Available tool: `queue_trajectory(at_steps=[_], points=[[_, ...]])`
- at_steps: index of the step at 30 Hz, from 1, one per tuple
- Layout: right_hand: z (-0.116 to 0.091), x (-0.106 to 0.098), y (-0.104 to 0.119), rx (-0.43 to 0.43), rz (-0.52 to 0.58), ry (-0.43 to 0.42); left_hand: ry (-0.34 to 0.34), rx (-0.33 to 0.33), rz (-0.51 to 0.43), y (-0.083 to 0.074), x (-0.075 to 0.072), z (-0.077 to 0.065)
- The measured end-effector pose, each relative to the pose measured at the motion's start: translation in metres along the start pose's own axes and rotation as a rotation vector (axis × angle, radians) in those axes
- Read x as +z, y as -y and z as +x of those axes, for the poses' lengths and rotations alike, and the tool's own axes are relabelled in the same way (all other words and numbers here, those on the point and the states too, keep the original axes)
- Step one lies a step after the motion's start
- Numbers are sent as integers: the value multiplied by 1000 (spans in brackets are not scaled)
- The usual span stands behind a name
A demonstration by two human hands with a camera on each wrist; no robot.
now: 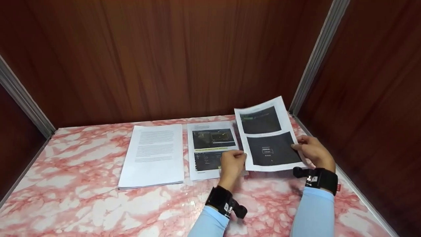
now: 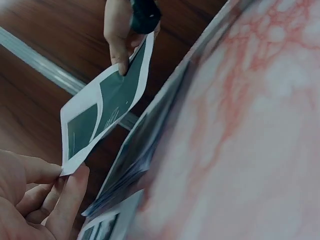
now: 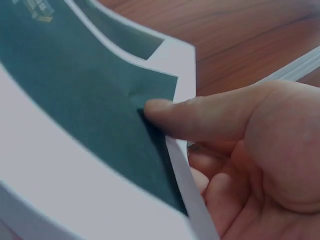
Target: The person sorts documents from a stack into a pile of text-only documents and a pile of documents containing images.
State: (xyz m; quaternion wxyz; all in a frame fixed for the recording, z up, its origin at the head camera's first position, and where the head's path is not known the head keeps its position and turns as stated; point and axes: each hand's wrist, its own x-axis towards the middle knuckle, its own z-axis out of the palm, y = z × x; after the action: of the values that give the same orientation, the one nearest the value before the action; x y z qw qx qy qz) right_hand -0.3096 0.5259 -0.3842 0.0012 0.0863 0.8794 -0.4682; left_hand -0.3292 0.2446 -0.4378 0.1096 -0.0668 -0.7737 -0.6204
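A printed sheet of paper (image 1: 243,138) with two dark pictures is held tilted above the right part of the table. My left hand (image 1: 233,164) pinches its lower left corner between thumb and fingers. At the right edge, my right hand (image 1: 316,153) grips the same sheet, its thumb (image 3: 200,114) on the printed face and the fingers curled behind. The sheet bows slightly between both hands. Beneath it, the left wrist view has a layered stack of papers (image 2: 145,137), mostly hidden in the head view. My left hand partly covers another printed page (image 1: 213,149) on the table.
A thick stack of text pages (image 1: 153,172) lies left of the printed page. The marbled red and white table (image 1: 98,210) meets wood-grain panels (image 1: 148,59) at the back and sides, with metal strips (image 1: 320,54) at the corners.
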Motion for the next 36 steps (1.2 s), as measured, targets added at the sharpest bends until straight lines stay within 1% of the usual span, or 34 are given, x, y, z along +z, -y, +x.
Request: queue_trajectory(at_steps=[3, 6, 10, 12, 14, 17, 21, 23, 25, 28, 31, 33, 36], points=[[3, 4, 6, -18, 91, 24, -17, -5, -8, -2, -10, 7], [6, 9, 17, -48, 170, 42, -26, -18, 13, -4, -23, 15], [11, 20, 40, -110, 198, 33, -63, -40, 69, -9, -50, 25], [13, 28, 55, -142, 212, 16, -84, -35, 62, -12, -66, 30], [15, 38, 70, -169, 212, -10, -99, -36, 40, -15, -83, 35], [18, 57, 91, -190, 170, -47, -115, -44, 13, -17, -110, 41], [23, 87, 112, -198, 147, -53, -123, -117, 12, -13, -145, 46], [25, 103, 118, -218, 167, -58, -112, -150, 31, -9, -160, 47], [28, 116, 122, -234, 192, -56, -97, -174, 20, -4, -172, 48], [32, 131, 122, -251, 209, -47, -81, -191, 9, 2, -182, 50], [37, 141, 118, -241, 164, -44, -80, -223, 7, 6, -185, 51], [41, 145, 112, -230, 108, -52, -68, -248, 38, 10, -185, 51], [46, 152, 104, -186, 42, -44, -54, -263, 121, 19, -183, 50]])
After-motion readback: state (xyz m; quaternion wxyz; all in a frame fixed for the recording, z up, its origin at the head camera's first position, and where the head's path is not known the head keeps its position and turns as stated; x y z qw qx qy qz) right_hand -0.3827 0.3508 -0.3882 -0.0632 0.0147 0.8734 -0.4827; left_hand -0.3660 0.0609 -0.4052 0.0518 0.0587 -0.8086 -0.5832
